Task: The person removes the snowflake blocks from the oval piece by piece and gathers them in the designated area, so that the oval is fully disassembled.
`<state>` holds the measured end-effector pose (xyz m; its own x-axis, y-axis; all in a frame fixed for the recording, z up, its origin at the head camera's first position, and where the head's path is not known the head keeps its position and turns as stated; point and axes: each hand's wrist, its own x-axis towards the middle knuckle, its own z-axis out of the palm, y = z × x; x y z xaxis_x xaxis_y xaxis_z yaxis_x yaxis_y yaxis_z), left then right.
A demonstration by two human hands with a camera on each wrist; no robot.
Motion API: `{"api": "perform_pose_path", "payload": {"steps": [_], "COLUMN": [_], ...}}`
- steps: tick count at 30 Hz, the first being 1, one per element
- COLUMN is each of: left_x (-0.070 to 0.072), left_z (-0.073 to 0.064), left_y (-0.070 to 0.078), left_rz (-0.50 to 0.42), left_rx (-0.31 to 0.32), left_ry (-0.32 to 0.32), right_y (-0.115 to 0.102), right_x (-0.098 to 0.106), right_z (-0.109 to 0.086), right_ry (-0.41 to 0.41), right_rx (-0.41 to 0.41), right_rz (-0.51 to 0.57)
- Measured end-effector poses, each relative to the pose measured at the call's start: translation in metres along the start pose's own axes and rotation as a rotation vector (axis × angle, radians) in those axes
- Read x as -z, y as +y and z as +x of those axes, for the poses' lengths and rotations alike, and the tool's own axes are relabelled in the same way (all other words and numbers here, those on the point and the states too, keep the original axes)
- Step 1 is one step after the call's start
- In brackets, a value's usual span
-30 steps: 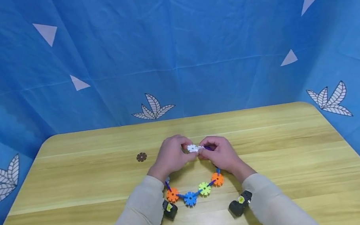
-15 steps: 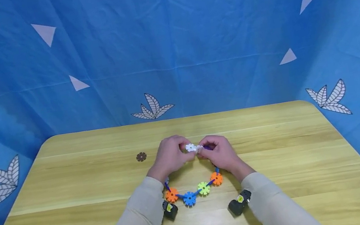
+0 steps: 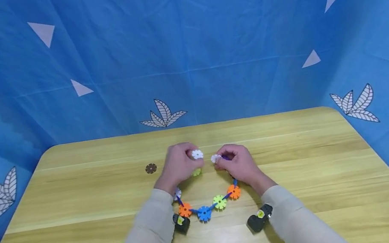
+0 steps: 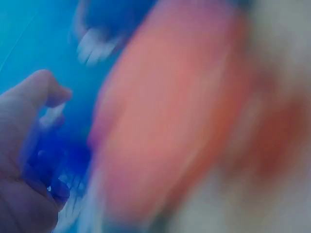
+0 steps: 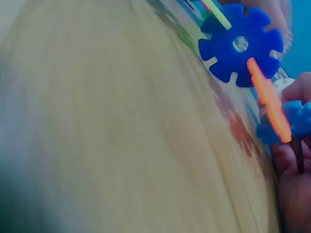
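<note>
Here, L fingers (image 3: pixel 188 145) pinching white disc (image 3: pixel 197 154), R fingers (image 3: pixel 228 147) pinching purple pc (image 3: pixel 225 158), yellow label (image 3: pixel 260 214) illegible

White disc (image 3: pixel 197 154) in left grip (image 3: pixel 179 162); second white disc (image 3: pixel 215 158), purple piece (image 3: pixel 226 157) in right grip (image 3: pixel 239 163). Brown disc (image 3: pixel 150 168) left of left grip. Below grips: orange disc (image 3: pixel 185 210), blue disc (image 3: pixel 204 214), yellow-green disc (image 3: pixel 219 202), second orange disc (image 3: pixel 234 192). Table (image 3: pixel 302 154) yellow wood-grain; cloth (image 3: pixel 243 43) beyond, blue, white triangles (image 3: pixel 44 33), black-veined white leaves (image 3: pixel 164 111).

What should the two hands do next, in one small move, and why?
Probably move the left hand toward the right hand and line up notches. The left hand's white notched disc and the right hand's white notched disc are both held, yet a gap separates them in the head view.
</note>
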<state>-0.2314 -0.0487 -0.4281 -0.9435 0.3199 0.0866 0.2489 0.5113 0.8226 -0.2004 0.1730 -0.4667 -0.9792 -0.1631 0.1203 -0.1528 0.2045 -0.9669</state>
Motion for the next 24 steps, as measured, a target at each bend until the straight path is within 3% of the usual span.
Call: {"api": "perform_pose_path", "payload": {"steps": [4, 7, 15, 24], "left_x": [0.033, 0.046, 0.044, 0.053], "left_z": [-0.004, -0.008, -0.017, -0.026], "left_y": [-0.006, -0.010, -0.022, -0.037], "left_rz": [-0.081, -0.069, -0.061, -0.029], "left_rx": [0.109, 0.107, 0.088, 0.146], "left_ry": [0.160, 0.188, 0.173, 0.222], "right_y": [0.001, 0.002, 0.004, 0.003], "right_x": [0.006, 0.007, -0.002, -0.003], "right_z": [-0.003, -0.003, -0.001, 0.002], "right_ry": [0.030, 0.017, -0.017, 0.000], "right_rx": [-0.016, -0.020, -0.011, -0.022], "right_rz": [0.046, 0.026, -0.026, -0.079]}}
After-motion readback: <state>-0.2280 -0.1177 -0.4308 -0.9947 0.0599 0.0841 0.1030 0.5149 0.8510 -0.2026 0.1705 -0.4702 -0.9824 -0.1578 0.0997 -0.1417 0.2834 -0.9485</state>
